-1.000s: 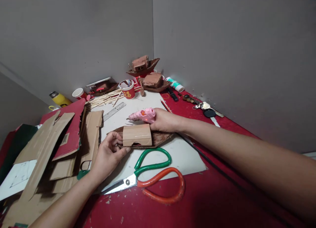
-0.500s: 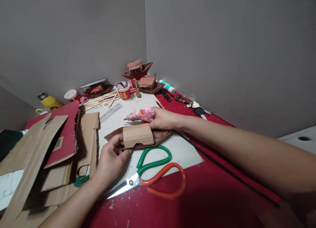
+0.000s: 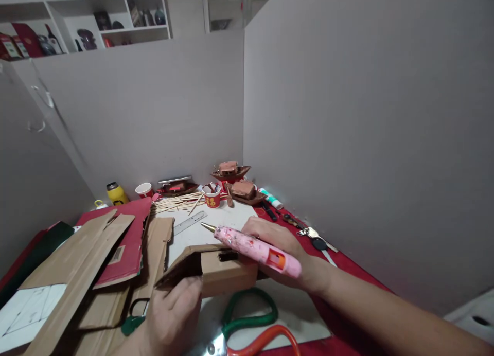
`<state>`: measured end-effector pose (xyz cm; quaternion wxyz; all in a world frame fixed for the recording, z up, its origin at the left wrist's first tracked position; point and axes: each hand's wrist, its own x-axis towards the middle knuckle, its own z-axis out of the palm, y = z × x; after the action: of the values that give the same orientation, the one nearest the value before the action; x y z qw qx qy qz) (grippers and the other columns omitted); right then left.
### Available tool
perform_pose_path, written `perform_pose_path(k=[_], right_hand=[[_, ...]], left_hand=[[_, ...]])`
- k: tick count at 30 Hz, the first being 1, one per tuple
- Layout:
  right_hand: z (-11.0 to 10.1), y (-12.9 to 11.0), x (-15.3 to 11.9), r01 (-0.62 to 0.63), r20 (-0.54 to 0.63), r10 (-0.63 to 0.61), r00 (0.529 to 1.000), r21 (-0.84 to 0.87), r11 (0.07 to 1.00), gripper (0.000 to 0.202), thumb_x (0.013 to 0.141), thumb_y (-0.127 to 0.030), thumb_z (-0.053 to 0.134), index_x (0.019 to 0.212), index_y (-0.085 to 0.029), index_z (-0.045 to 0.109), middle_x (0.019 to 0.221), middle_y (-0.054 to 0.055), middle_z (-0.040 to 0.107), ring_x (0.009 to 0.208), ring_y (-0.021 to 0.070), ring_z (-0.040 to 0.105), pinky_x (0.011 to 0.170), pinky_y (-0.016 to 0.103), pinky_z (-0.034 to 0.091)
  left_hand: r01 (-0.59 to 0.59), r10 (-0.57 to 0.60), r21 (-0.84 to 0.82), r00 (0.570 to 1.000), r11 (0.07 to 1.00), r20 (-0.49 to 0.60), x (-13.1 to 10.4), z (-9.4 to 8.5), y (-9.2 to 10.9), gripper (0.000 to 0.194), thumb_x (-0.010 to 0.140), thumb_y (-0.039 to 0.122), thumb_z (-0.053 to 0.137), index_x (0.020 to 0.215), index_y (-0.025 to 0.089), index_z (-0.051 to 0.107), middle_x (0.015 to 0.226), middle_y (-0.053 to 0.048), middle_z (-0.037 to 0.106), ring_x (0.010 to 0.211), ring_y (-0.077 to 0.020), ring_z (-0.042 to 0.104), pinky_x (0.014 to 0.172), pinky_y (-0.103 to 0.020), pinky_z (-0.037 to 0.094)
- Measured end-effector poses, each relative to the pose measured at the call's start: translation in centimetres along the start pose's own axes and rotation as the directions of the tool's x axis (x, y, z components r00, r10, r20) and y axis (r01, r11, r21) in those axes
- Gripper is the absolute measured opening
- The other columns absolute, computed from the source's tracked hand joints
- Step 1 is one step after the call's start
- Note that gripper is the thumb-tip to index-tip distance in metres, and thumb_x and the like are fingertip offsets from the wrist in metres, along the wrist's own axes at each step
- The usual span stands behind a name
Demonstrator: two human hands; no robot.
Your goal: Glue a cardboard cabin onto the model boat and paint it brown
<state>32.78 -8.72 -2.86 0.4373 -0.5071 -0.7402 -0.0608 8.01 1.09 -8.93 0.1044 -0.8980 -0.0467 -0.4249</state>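
Note:
A small cardboard boat (image 3: 229, 280) with a box-like cabin is tilted up in front of me. My left hand (image 3: 174, 310) is closed on its left end, fingers tucked under the pointed hull. A pink hot glue gun (image 3: 241, 244) lies across the boat's top, its metal nozzle pointing left. Wrapped behind it, my right hand (image 3: 287, 238) grips the glue gun; its fingers are partly hidden. Close below the boat are large scissors (image 3: 249, 324) with one green and one orange handle, cut off by the lower edge.
Cardboard sheets (image 3: 96, 273) are piled at the left. Behind the boat lie a clear ruler (image 3: 190, 223) and thin wooden sticks (image 3: 173, 205). A red paper cup (image 3: 212, 199) and brown model boats (image 3: 243, 190) stand near the corner walls. Keys (image 3: 311, 233) lie at the right.
The boat has been lifted and tipped, so its side faces me. The glue gun has come nearer and turned, now over the boat. My view has tilted upward, showing shelves.

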Motion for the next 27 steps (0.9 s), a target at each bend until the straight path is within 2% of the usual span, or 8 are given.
perform_pose_path(k=[3, 5, 9, 12, 15, 21, 25, 27], right_hand=[[0.3, 0.4, 0.3, -0.130, 0.073, 0.121, 0.990, 0.144, 0.981, 0.023, 0.089, -0.027, 0.053, 0.102, -0.023, 0.071, 0.070, 0.001, 0.060, 0.063, 0.0167, 0.055, 0.061, 0.029, 0.048], [0.8, 1.2, 0.4, -0.231, 0.169, 0.190, 0.967, 0.269, 0.935, 0.031, 0.086, -0.024, 0.055, 0.114, -0.025, 0.069, 0.081, 0.003, 0.066, 0.074, 0.0193, 0.062, 0.070, 0.033, 0.053], [2.3, 3.5, 0.2, -0.358, 0.364, 0.196, 0.911, 0.457, 0.814, 0.043, 0.082, -0.026, 0.063, 0.125, -0.024, 0.064, 0.123, 0.005, 0.067, 0.114, 0.0216, 0.062, 0.100, 0.037, 0.048], [3.4, 4.9, 0.0, -0.431, 0.442, 0.202, 0.874, 0.513, 0.742, 0.044, 0.080, -0.027, 0.066, 0.123, -0.022, 0.065, 0.128, 0.005, 0.065, 0.120, 0.0214, 0.059, 0.104, 0.037, 0.044], [4.1, 5.9, -0.2, -0.480, 0.490, 0.209, 0.846, 0.532, 0.698, 0.041, 0.078, -0.024, 0.068, 0.119, -0.024, 0.067, 0.127, 0.003, 0.065, 0.121, 0.0206, 0.057, 0.108, 0.036, 0.040], [4.1, 6.8, -0.5, -0.556, 0.543, 0.261, 0.798, 0.496, 0.667, 0.043, 0.077, -0.020, 0.069, 0.120, -0.025, 0.067, 0.126, 0.001, 0.066, 0.119, 0.0210, 0.058, 0.108, 0.035, 0.041], [1.1, 6.5, 0.0, -0.573, 0.527, 0.321, 0.786, 0.427, 0.700, 0.050, 0.076, -0.014, 0.068, 0.125, -0.024, 0.063, 0.134, 0.001, 0.060, 0.127, 0.0229, 0.051, 0.113, 0.039, 0.033], [-1.1, 5.4, 0.5, -0.548, 0.413, 0.392, 0.822, 0.384, 0.743, 0.047, 0.081, -0.018, 0.065, 0.127, -0.025, 0.061, 0.136, 0.001, 0.058, 0.127, 0.0243, 0.051, 0.113, 0.043, 0.033]], left_hand=[[0.160, -0.151, -0.133, 0.986, 0.978, 0.072, 0.3, 0.2, 0.3, 0.030, 0.083, 0.001, 0.050, 0.105, 0.019, 0.059, 0.084, -0.005, 0.074, 0.076, -0.0160, 0.071, 0.071, -0.024, 0.052], [0.337, -0.291, -0.290, 0.937, 0.896, 0.192, 1.0, 0.3, 0.6, 0.029, 0.081, 0.004, 0.053, 0.104, 0.021, 0.061, 0.088, -0.004, 0.074, 0.077, -0.0154, 0.070, 0.067, -0.022, 0.052], [0.732, -0.471, -0.481, 0.679, 0.482, 0.563, 2.8, 0.6, 1.1, 0.029, 0.077, 0.007, 0.058, 0.101, 0.019, 0.067, 0.093, -0.003, 0.074, 0.084, -0.0162, 0.068, 0.074, -0.024, 0.053], [0.839, -0.500, -0.490, 0.537, 0.235, 0.680, 3.6, 1.0, 1.0, 0.027, 0.075, 0.012, 0.063, 0.101, 0.016, 0.067, 0.092, -0.005, 0.073, 0.084, -0.0175, 0.066, 0.075, -0.027, 0.051], [0.885, -0.505, -0.456, 0.438, 0.096, 0.744, 3.8, 1.3, 0.7, 0.027, 0.073, 0.016, 0.067, 0.100, 0.015, 0.067, 0.088, -0.005, 0.072, 0.080, -0.0164, 0.064, 0.073, -0.027, 0.050], [0.900, -0.470, -0.436, 0.396, 0.028, 0.789, 3.5, 1.7, 0.2, 0.025, 0.073, 0.016, 0.069, 0.098, 0.016, 0.067, 0.089, -0.005, 0.072, 0.079, -0.0151, 0.064, 0.074, -0.028, 0.048], [0.918, -0.493, -0.394, 0.368, 0.056, 0.788, 3.3, 2.0, 0.4, 0.026, 0.072, 0.014, 0.070, 0.098, 0.016, 0.068, 0.086, -0.004, 0.072, 0.077, -0.0149, 0.063, 0.073, -0.028, 0.049], [0.915, -0.487, -0.400, 0.368, 0.040, 0.792, 3.3, 2.1, 0.6, 0.026, 0.071, 0.014, 0.070, 0.097, 0.015, 0.068, 0.086, -0.004, 0.072, 0.079, -0.0155, 0.064, 0.075, -0.029, 0.049]])
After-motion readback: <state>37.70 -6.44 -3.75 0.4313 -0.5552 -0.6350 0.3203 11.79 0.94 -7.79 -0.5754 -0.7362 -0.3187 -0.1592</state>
